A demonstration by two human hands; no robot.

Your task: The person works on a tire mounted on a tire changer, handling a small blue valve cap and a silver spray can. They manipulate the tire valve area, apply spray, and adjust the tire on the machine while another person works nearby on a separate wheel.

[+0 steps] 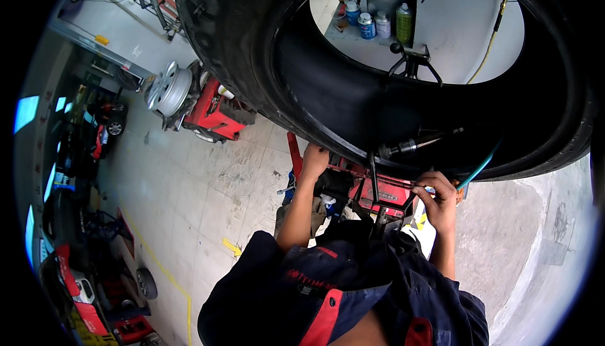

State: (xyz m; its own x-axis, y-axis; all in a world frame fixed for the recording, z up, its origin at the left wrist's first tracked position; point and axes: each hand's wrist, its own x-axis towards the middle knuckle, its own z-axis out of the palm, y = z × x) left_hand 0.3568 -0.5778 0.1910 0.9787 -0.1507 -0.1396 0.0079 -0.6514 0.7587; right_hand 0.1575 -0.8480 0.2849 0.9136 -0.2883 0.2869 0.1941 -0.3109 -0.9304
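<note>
So the black tire point(230, 50) is hogging the whole upper part of the view, right in front of the worker, with no rim in it. Below, a red machine point(396, 193) is sitting between the hands, and a silver wheel point(169, 91) is resting well off to the left. The left hand point(315, 160) is curling its fingers just under the tire's lower edge; can't tell exactly what it's gripping. The right hand point(439, 190) is pinching something thin between thumb and fingertips. A metal hand tool point(416, 146) is lying loose inside the tire, on the lower inner wall, and a teal hose point(477, 171) is hanging near the right hand. Smallest bit: a thin dark strand point(397, 184) is running from near the left hand to that pinch, outside the tire. Progress-wise, tire's up and reachable, so setup's looking done; I'm guessing the hands-on part is pending, since nothing's visibly showing as finished inside.
</note>
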